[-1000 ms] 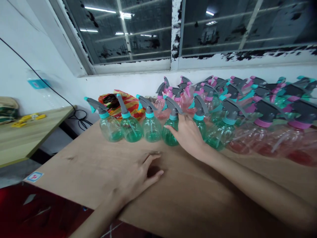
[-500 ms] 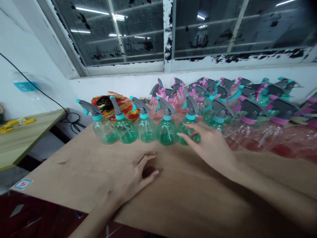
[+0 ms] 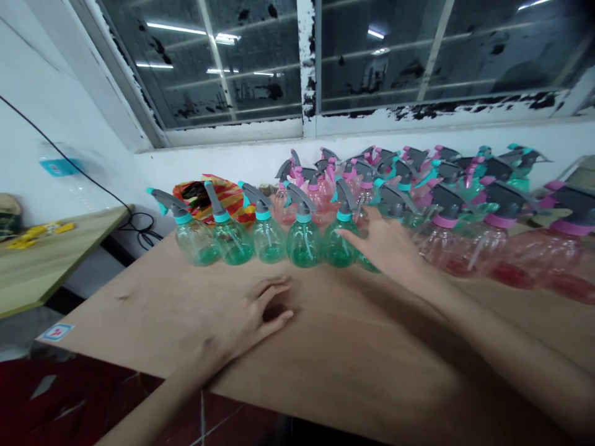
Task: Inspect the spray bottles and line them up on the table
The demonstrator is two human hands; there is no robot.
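A row of green spray bottles (image 3: 302,238) with grey triggers and teal collars stands along the front of a brown cardboard sheet (image 3: 325,365). Behind and to the right stand many more, among them pink-collared bottles (image 3: 446,238). My right hand (image 3: 388,244) reaches into the row, its fingers curved around a green bottle (image 3: 367,260) that it mostly hides, just right of another green bottle (image 3: 339,241). My left hand (image 3: 248,316) lies palm down on the cardboard in front of the row, fingers loosely spread, holding nothing.
A striped red and yellow bag (image 3: 223,195) lies behind the leftmost bottles. A wooden table (image 3: 51,254) with small yellow objects stands at the left, with a black cable (image 3: 139,223) beside it. A white wall and a window run behind the bottles.
My right hand moved from the bottle near the row's middle to one further right. The left hand stayed in place. The view shifted slightly.
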